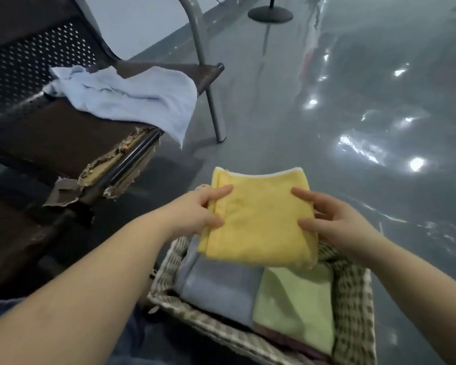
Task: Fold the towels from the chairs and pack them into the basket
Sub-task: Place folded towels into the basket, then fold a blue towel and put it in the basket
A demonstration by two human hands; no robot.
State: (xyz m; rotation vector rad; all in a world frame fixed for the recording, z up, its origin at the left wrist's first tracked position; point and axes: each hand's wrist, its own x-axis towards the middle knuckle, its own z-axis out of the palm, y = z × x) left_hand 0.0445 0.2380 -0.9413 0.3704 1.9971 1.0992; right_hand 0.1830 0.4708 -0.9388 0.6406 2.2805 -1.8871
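On a glossy grey floor beside a row of seats, seen from the head view:

Floor: a shiny grey floor (353, 75) fills the right and upper part of the picture, scattered with bright glints of light; a round black stand base (270, 13) sits on it at the top edge.

Chairs: dark perforated metal chairs (24, 64) run along the left, the front edge of one seat torn open, its padding showing beside a dark bar.

Blue towel: a pale blue towel (132, 96) lies crumpled and unfolded on the far seat, one corner hanging over the seat's front edge.

Basket: a woven checked basket (353, 306) stands on the floor at bottom centre, just in front of the person.

Packed towels: a folded grey-blue towel (216, 288) and a folded light green towel (295, 309) lie side by side, touching, inside the basket.

Yellow towel: a folded yellow towel (258, 219) with a white-trimmed far edge is held flat above the basket's far half, overlapping the two packed towels.

Left hand: the left hand (195, 214) pinches the yellow towel's left edge, thumb and forefinger on top, the other fingers hidden under the cloth.

Right hand: the right hand (334, 219) pinches the right edge in the same way, thumb and forefinger on top.
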